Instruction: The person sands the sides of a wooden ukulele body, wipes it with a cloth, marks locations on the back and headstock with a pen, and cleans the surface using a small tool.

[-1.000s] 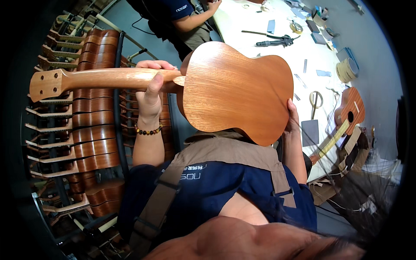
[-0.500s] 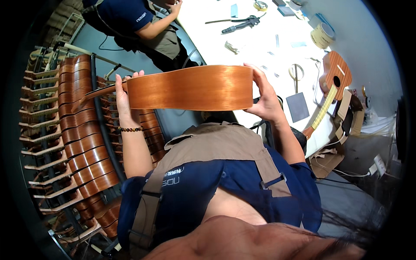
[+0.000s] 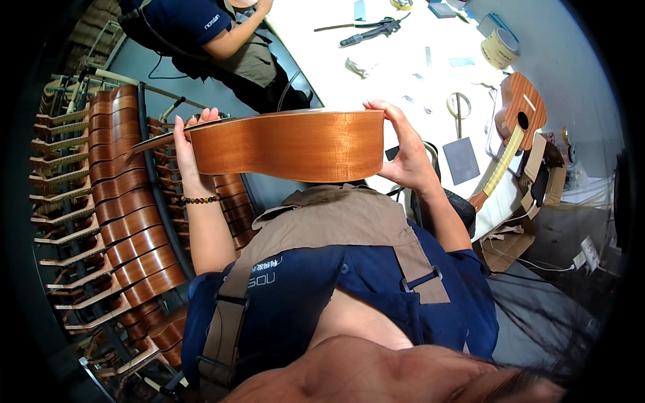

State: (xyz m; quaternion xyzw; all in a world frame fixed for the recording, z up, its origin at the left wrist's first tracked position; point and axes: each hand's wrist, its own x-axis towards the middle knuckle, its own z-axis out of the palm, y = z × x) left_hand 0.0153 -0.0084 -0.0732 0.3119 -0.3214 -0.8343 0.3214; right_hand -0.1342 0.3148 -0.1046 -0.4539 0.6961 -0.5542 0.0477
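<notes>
A glossy brown ukulele (image 3: 289, 144) is held up before my chest, its curved side facing me and its neck pointing left. My left hand (image 3: 190, 144) grips it where the neck meets the body, the thumb on the near side and fingertips showing above. At the other end, my right hand (image 3: 402, 148) clasps the rounded tail of the body, with fingers over the upper edge and the thumb low on the side. The soundboard is almost edge-on, and most of the far side is hidden.
On my left stands a rack (image 3: 134, 195) hung with several brown ukulele bodies. A white worktable (image 3: 396, 80) at right carries another ukulele (image 3: 517, 121), tape rolls (image 3: 500, 48), an air gun (image 3: 371, 32) and a dark grey pad (image 3: 461, 161). Beyond, a co-worker (image 3: 201, 40) stands beside the table.
The ukulele has tilted slightly, so its upper edge and a sliver of the face beyond show more. It sits a little lower and further left, still in both hands.
</notes>
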